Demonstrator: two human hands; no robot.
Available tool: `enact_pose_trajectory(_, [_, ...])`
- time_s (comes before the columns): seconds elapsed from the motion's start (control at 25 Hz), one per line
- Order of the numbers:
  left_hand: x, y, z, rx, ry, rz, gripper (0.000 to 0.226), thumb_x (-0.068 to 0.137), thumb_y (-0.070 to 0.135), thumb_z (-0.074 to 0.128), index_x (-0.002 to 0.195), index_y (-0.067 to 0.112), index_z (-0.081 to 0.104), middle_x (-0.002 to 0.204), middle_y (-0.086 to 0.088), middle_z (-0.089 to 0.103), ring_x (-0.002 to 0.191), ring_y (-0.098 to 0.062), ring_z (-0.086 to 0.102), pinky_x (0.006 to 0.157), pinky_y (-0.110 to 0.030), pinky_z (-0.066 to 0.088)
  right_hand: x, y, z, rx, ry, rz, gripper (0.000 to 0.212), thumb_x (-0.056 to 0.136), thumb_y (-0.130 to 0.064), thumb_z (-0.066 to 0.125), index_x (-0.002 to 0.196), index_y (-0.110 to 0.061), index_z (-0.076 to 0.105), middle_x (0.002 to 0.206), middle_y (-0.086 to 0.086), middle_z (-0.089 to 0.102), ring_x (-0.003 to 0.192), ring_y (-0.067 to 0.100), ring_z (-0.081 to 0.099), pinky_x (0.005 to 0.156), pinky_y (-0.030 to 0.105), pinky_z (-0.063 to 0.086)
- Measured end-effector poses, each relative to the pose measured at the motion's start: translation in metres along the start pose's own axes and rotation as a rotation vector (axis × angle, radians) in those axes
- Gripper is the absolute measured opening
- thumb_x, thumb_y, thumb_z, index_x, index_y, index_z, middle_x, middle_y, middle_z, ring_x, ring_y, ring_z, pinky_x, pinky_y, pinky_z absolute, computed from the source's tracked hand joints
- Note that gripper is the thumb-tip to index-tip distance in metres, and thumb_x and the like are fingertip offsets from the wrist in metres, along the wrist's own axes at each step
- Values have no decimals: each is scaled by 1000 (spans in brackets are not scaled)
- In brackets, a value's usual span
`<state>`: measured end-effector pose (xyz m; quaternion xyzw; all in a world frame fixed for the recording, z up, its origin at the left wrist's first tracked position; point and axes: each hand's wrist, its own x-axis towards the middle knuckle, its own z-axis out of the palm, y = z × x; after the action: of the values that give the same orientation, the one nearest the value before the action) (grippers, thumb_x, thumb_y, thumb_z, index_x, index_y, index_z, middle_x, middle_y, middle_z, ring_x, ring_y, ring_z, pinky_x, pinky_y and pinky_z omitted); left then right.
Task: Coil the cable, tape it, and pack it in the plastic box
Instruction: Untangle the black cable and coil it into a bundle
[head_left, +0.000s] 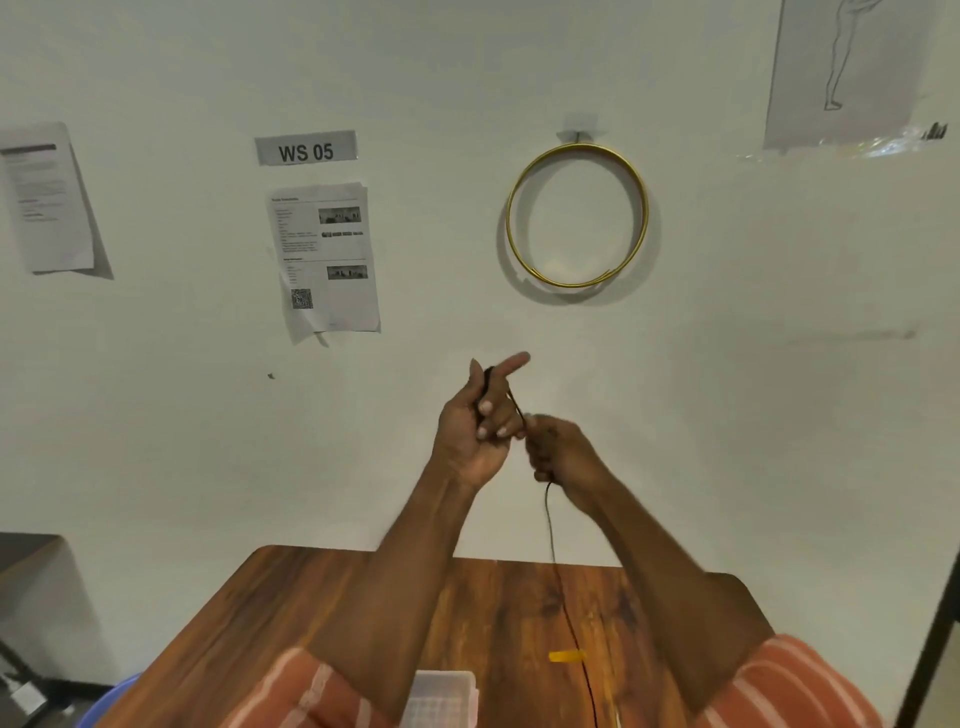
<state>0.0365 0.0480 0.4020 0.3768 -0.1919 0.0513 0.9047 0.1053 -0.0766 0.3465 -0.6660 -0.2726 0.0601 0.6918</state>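
Hands raised above a wooden table (322, 613), in front of a pale wall, work a thin black cable (551, 540). Left hand (475, 431) is upright, its lower fingers curled over the cable's dark end against the palm, index finger pointing up and to the right. Right hand (558, 449), slightly blurred, sits just beside and a little lower, closed around the cable where a short slanted stretch runs between the two hands.

From the right hand the cable hangs almost straight down, reaches the tabletop, and trails toward the person, passing close by a small strip of yellow tape (566, 656). Its long axis therefore runs vertically, below the hands, with all the slack on the right hand's side. The right hand is nearer to that loose length and seems best placed to draw it up for the next loop.

Clear plastic box (441, 696) rests on the table's near edge, between the forearms, with no cable in it. Coiling looks barely begun.
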Motion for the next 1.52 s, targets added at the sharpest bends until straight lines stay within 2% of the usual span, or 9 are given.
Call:
enact_pose_trajectory(0.24, [52, 41, -45, 845, 386, 242, 49, 106, 31, 33, 86, 0, 65, 58, -1, 69, 65, -1, 69, 79, -32, 50, -47, 30, 22, -151, -252, 75, 24, 101, -28, 51, 109, -16, 71, 55, -5, 42, 47, 9, 30, 43, 22, 25])
enact_pose_trajectory(0.36, [47, 39, -84, 1328, 291, 68, 46, 106, 26, 36, 103, -11, 62, 57, -6, 68, 73, -12, 73, 95, -38, 53, -40, -2, 1, -224, -121, -40, 28, 102, -29, 49, 98, -17, 74, 49, -13, 38, 45, 7, 28, 44, 22, 23])
enact_pose_trajectory(0.48, [19, 16, -96, 1209, 109, -159, 43, 105, 37, 34, 113, 2, 58, 45, 1, 52, 44, -26, 48, 50, -26, 49, -15, -37, -21, -205, 0, -130, 29, 102, -26, 49, 88, -19, 74, 49, -14, 36, 46, 8, 26, 44, 22, 21])
enact_pose_trajectory(0.68, [-22, -26, -59, 435, -97, -303, 60, 105, 41, 24, 115, -1, 66, 40, 8, 28, 30, -5, 21, 40, -22, 37, 23, -42, -24, -201, 79, -111, 30, 101, -28, 52, 77, -17, 67, 52, -9, 34, 44, 7, 24, 43, 19, 22])
enact_pose_trajectory(0.88, [-11, 0, -28, 1, -20, -46, 57, 104, 39, 28, 112, -3, 67, 36, 6, 32, 27, -5, 30, 43, -19, 44, 8, 9, 6, -169, 68, -15, 34, 100, -35, 51, 75, -17, 66, 56, -3, 39, 48, 13, 30, 44, 23, 25])
enact_pose_trajectory(1.0, [18, 32, -31, 105, 188, 156, 50, 106, 35, 30, 123, -4, 56, 42, 6, 33, 33, -6, 32, 58, -20, 49, -25, 37, 23, -185, -75, 10, 22, 100, -26, 54, 95, -13, 71, 61, -3, 45, 49, 10, 38, 47, 25, 33])
enact_pose_trajectory(1.16, [49, 53, -62, 782, 461, 257, 29, 105, 24, 39, 87, 11, 57, 42, 5, 42, 41, -16, 58, 60, -25, 47, -53, 20, 25, -231, -177, -19, 19, 99, -20, 55, 103, -9, 70, 55, -9, 46, 50, 5, 40, 49, 18, 35])
enact_pose_trajectory(1.28, [42, 41, -88, 1430, 258, 21, 37, 103, 27, 41, 88, -2, 58, 46, -7, 60, 55, -31, 66, 64, -32, 47, -47, -20, 8, -282, -111, -90, 24, 99, -20, 57, 97, -1, 72, 50, -19, 53, 48, -2, 42, 50, 7, 32])
enact_pose_trajectory(1.52, [-15, -21, -59, 695, -65, -221, 55, 106, 36, 26, 115, -4, 63, 47, 3, 32, 34, -10, 29, 54, -28, 49, 2, -56, -32, -145, -20, -132, 28, 99, -32, 55, 80, -16, 67, 52, -10, 31, 48, 9, 21, 47, 22, 16])
